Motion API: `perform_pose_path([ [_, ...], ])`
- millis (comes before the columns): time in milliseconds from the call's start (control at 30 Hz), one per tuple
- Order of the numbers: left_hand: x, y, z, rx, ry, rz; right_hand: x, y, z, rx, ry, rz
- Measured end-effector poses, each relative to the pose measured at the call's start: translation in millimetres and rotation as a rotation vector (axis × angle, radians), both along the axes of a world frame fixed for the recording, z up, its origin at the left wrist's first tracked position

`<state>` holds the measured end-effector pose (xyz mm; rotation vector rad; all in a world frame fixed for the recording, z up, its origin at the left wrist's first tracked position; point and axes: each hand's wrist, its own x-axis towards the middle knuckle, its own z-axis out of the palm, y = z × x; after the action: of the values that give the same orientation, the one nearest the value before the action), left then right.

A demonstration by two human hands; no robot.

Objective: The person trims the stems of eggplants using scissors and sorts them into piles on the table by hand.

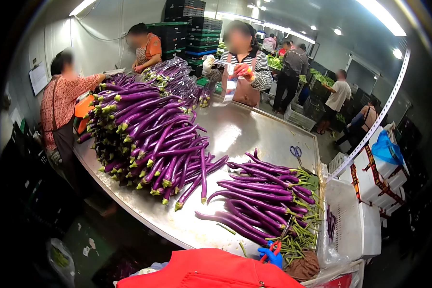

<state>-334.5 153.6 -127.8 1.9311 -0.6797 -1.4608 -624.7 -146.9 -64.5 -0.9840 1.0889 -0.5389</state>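
My right hand (270, 256), in a blue glove, is closed on the red handles of a pair of scissors (275, 246) at the table's near edge. The blades point up among the stem ends of a row of long purple eggplants (257, 192). Cut green stems (297, 239) lie heaped beside the hand, next to a crumpled brown cloth (303, 267). My left hand is not in view; my red garment (216, 271) fills the bottom.
A tall pile of eggplants (144, 129) covers the left of the metal table (225, 129). Blue-handled scissors (296, 152) lie near the far right edge. A white crate (345, 216) stands right of the table. A person across the table (245, 72) holds plastic packaging; others work behind.
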Motion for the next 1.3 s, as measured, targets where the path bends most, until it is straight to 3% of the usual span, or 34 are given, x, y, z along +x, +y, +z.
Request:
perform_pose_path([
  [433,-3,-50,-82,-0.047,-0.139,-0.300,-4,3,-9,-0.091,0.058,0.127],
  [767,-6,-26,-97,-0.040,-0.196,-0.183,-8,-4,-34,0.048,0.016,0.056],
  [900,-9,12,-100,-0.011,-0.208,-0.066,5,6,-18,0.057,0.039,0.027],
  [1067,-25,58,-116,0.029,-0.254,0.044,4,-2,-35,0.079,-0.022,0.035],
  [1300,-11,16,-191,-0.002,-0.542,-0.107,25,8,-36,0.074,0.018,0.088],
])
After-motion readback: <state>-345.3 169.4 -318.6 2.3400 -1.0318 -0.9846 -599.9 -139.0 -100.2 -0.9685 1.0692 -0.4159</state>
